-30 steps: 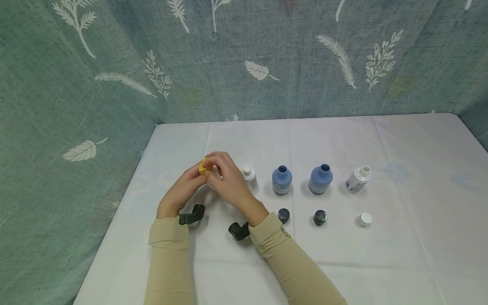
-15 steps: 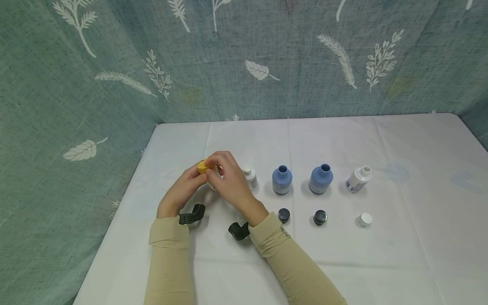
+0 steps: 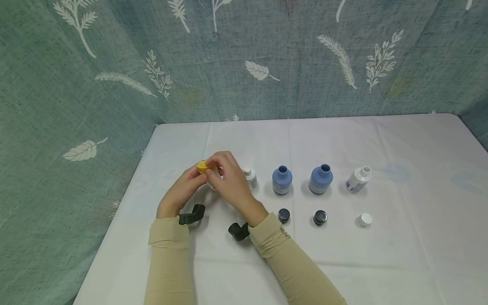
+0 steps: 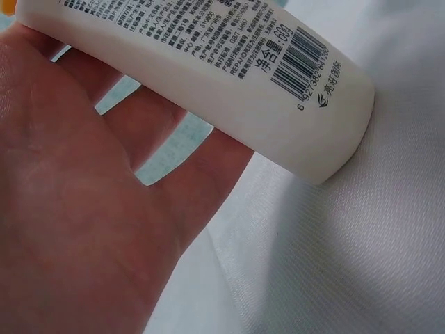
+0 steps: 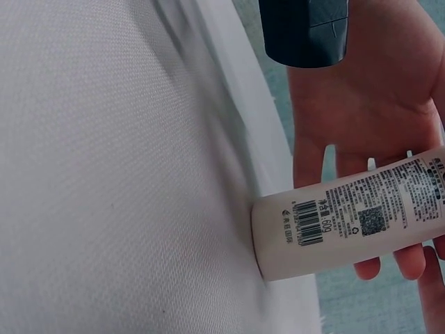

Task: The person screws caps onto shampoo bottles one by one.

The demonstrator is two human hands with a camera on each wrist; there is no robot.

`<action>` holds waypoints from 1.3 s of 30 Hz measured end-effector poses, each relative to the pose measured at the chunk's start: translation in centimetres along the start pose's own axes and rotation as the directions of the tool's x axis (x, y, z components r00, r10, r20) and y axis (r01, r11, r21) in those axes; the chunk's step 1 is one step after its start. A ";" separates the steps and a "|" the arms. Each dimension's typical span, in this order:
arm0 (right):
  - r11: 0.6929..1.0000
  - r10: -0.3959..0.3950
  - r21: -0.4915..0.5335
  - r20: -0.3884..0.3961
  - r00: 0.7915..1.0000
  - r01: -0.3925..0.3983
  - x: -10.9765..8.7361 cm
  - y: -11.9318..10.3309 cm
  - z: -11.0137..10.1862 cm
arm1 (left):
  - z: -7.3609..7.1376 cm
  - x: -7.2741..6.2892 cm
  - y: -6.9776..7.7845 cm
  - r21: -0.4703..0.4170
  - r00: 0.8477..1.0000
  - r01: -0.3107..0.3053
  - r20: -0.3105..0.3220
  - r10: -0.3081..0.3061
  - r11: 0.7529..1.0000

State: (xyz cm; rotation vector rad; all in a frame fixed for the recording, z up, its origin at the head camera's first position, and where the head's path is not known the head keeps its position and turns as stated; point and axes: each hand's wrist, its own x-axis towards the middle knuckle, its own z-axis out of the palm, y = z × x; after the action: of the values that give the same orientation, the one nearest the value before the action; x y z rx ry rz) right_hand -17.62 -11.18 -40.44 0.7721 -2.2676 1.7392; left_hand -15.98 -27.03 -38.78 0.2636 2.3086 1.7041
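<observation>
My left hand (image 3: 184,186) holds a white bottle (image 4: 236,97) with printed small text and a barcode, its fingers passing behind it. In the right wrist view the same bottle (image 5: 341,226) slants across the left palm, its base near or on the white cloth; contact there is unclear. At its other end is a yellow cap (image 3: 202,166), pinched between the thumb and fingers of my right hand (image 3: 231,181). An orange-yellow edge of that cap (image 4: 8,6) shows in the left wrist view's corner. The hands hide most of the bottle from the head view.
Right of the hands stand a small white bottle (image 3: 250,179), two blue uncapped bottles (image 3: 282,183) (image 3: 320,182) and another white uncapped bottle (image 3: 356,181). Nearer lie two black caps (image 3: 284,215) (image 3: 320,217) and a white cap (image 3: 364,219). A patterned curtain (image 3: 228,63) hangs behind the white-covered table (image 3: 381,262).
The yellow cap has turned and tipped slightly to the left under my right fingers, showing more of its top. Both arms stay nearly in place, and the other bottles and caps are unmoved.
</observation>
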 end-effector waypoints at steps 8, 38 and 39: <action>1.000 -0.017 -0.017 -0.008 1.000 0.017 0.0 0.0 0.1 | 0.1 -0.1 0.3 -0.001 1.000 0.013 -0.010 -0.013 1.000; 0.995 -0.049 -0.094 -0.055 0.997 0.044 0.1 -0.2 0.0 | -0.1 0.4 -0.7 0.038 0.999 -0.033 -0.009 0.033 0.999; 0.994 -0.052 -0.102 -0.056 0.997 0.046 0.0 -0.2 0.0 | 0.0 0.3 -0.5 0.036 0.999 -0.036 -0.006 0.036 0.999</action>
State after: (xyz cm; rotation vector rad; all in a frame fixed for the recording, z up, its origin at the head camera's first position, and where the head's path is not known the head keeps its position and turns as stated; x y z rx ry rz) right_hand -17.53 -11.24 -40.21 0.7400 -2.2585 1.5920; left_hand -16.27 -27.05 -39.24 0.3083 2.3552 1.6839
